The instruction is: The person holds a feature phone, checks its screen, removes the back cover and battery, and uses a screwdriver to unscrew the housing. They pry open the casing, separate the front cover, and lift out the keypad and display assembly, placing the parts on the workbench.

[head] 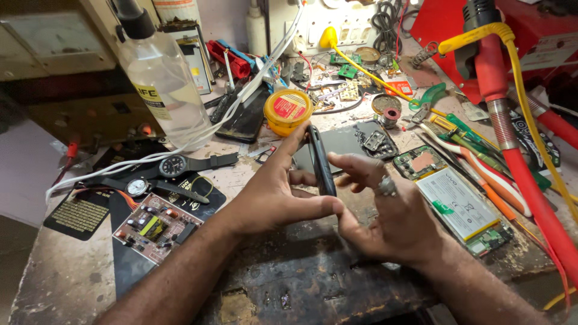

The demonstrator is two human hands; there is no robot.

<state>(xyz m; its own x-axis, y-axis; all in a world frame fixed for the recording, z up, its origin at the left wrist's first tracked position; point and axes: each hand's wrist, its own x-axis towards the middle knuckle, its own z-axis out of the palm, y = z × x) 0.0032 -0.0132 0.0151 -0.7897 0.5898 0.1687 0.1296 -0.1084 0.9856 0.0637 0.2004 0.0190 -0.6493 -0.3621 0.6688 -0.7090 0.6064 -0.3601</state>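
Holding a dark phone [320, 161] on its edge above the middle of the surface [72, 283], the left hand [274, 195] and right hand [385, 210] have their fingers closed around it, probably checking it, near a yellow tin [288, 111] and a phone battery [460, 204].
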